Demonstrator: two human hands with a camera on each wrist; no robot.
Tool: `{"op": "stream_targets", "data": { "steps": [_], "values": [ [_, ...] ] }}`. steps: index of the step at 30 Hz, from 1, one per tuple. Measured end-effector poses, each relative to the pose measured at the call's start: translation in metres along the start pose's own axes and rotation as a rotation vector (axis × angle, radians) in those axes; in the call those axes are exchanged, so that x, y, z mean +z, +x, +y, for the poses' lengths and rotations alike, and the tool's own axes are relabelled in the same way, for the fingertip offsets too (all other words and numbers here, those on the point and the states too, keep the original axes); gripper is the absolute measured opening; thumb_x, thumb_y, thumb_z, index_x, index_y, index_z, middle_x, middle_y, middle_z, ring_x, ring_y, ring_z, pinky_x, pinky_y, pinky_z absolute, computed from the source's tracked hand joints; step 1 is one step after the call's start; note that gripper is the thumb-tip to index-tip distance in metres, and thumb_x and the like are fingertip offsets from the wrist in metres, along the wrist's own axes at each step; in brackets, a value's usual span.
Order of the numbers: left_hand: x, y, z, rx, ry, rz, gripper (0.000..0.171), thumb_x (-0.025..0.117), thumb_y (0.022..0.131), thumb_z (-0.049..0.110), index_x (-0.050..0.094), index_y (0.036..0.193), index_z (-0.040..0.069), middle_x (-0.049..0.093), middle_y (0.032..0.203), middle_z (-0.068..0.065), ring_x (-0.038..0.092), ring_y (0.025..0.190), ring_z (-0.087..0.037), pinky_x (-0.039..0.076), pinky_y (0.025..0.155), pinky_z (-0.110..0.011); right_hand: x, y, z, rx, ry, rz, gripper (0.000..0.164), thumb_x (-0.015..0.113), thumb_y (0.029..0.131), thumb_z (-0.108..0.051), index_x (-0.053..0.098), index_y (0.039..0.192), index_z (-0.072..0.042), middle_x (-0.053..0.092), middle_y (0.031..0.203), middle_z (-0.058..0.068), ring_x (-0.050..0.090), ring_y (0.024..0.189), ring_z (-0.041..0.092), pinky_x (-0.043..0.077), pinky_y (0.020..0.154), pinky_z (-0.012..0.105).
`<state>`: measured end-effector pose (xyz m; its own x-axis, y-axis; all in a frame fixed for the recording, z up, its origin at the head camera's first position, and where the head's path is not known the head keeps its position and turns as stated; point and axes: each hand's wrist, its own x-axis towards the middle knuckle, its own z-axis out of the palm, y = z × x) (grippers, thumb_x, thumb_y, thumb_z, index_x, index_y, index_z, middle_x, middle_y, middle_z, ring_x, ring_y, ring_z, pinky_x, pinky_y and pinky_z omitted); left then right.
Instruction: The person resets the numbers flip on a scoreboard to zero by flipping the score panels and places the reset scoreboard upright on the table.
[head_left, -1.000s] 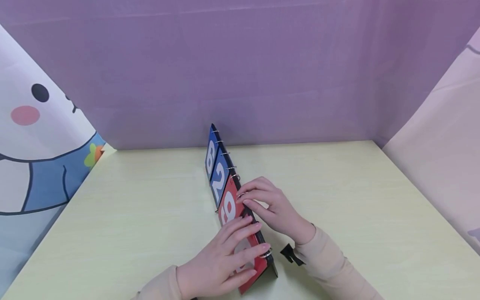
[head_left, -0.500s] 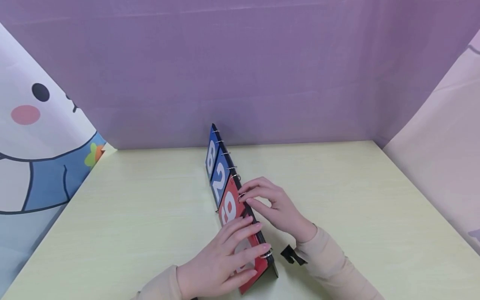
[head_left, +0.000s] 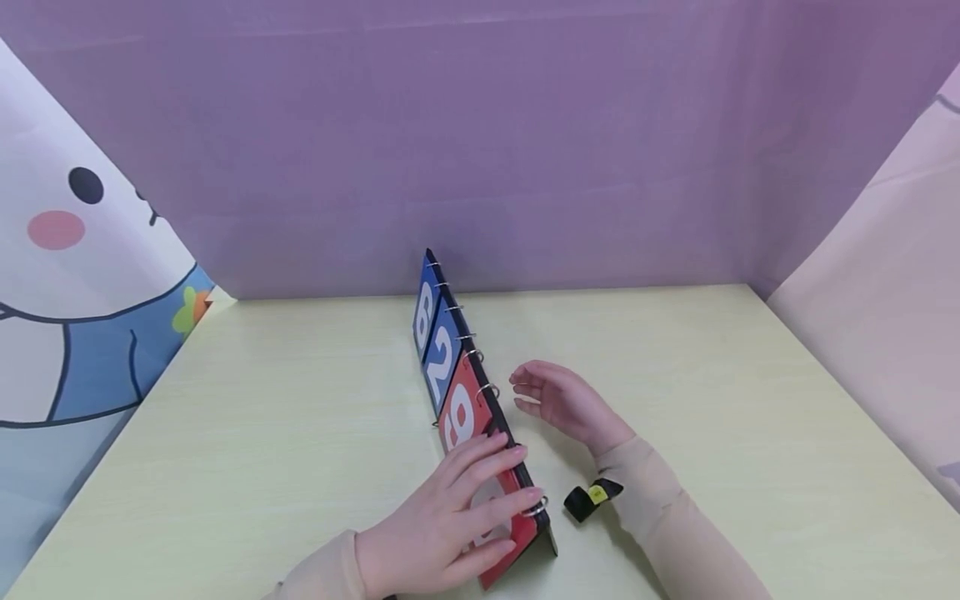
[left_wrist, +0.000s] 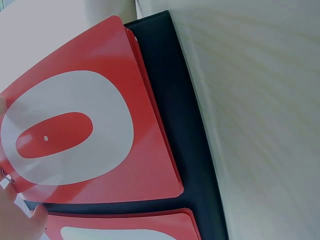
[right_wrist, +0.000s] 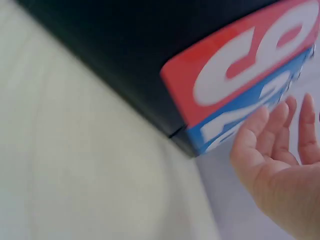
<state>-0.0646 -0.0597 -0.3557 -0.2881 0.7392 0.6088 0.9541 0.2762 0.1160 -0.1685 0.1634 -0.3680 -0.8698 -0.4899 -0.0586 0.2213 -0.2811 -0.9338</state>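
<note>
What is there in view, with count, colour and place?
board: one, black, on table
near cards: two showing, red, on board
far cards: two showing, blue, on board
rings: several, silver, board's top edge
table: one, cream, under board
back wall: one, purple, behind
cartoon picture: one, white-blue, left side
side wall: one, pale pink, right
small object: one, black-yellow, by right sleeve
sleeves: two, beige, bottom edge
left hand: one, on board's near end
right hand: one, beside board

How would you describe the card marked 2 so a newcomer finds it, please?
A black scoreboard stands on the pale table. On its far half, the card marked 2 sits nearer than the other blue card. It is the only blue one directly beside a red card.
</note>
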Motion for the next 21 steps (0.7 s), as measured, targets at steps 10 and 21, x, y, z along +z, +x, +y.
{"op": "stream_targets", "data": {
  "steps": [10, 21],
  "values": [
    [0.000, -0.001, 0.000, -0.002, 0.001, 0.002, 0.046, 0.050, 0.095, 0.033, 0.044, 0.138, 0.017, 0.031, 0.147, -0.013, 0.025, 0.137, -0.028, 0.028, 0.110, -0.044, -0.018, 0.006, 0.012, 0.089, 0.095, -0.117, 0.036, 0.026, 0.103, -0.017, 0.062, 0.099, -0.013, 0.062, 0.101, -0.001, 0.060, 0.096, 0.012, 0.048, 0.091, 0.030],
    [-0.002, -0.001, 0.003, -0.022, -0.008, -0.025, 0.047, 0.049, 0.095, 0.034, 0.042, 0.139, 0.019, 0.027, 0.149, -0.010, 0.023, 0.138, -0.026, 0.029, 0.110, -0.043, -0.016, 0.001, 0.011, 0.189, 0.025, -0.153, 0.026, 0.031, 0.103, -0.022, 0.052, 0.115, -0.013, 0.049, 0.117, 0.006, 0.051, 0.107, 0.020, 0.041, 0.098, 0.039]
  ]
}}
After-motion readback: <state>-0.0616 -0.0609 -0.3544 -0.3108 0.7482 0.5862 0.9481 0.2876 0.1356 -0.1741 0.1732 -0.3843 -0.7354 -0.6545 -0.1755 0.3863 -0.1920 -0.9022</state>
